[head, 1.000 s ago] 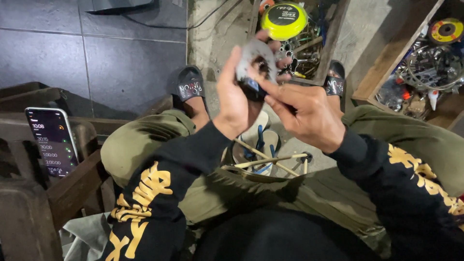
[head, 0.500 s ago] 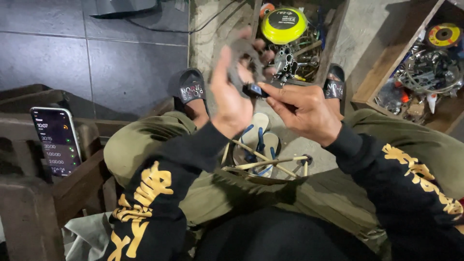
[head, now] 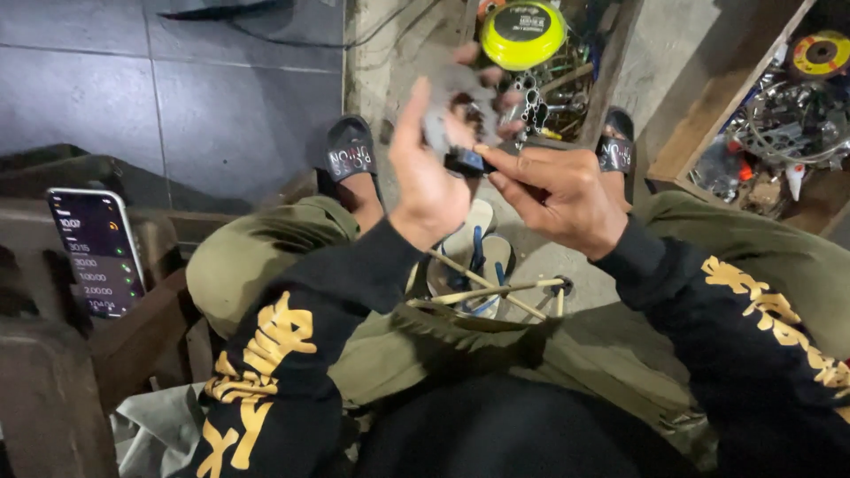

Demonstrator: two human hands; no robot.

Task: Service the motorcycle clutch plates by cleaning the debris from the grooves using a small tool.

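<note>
In the head view, the left hand (head: 429, 181) is raised just above centre, palm turned toward the right, thumb up at 12 o'clock, its fingers curled round a grey part (head: 452, 111) that is blurred and hard to make out; its fingertips show beyond the part at 1 o'clock. The right hand (head: 558, 195) sits just beside it at 3 o'clock, closed in a pinch, with thumb and forefinger pressing on a small black piece (head: 467, 163) that lies between the two hands and touches the base of the grey part. Both arms wear black sleeves (head: 274, 372) with yellow print, and the person sits with knees apart in olive trousers (head: 257, 257). Below the hands, at 6 o'clock, wooden sticks (head: 496, 288) lie crossed over a white sandal with blue straps (head: 474, 257) on the concrete floor. Black slippers (head: 348, 155) cover the feet, one at 10 o'clock of the hands and the other at 2 o'clock. At 12 o'clock a round yellow lid (head: 522, 34) rests on a crate (head: 611, 80) of metal scraps. At 2 o'clock, well apart, a wooden box (head: 726, 84) holds wires, metal parts and a yellow disc (head: 821, 51). At 9 o'clock a phone (head: 96, 252) with a lit screen leans upright against dark wooden boards (head: 53, 381).
</note>
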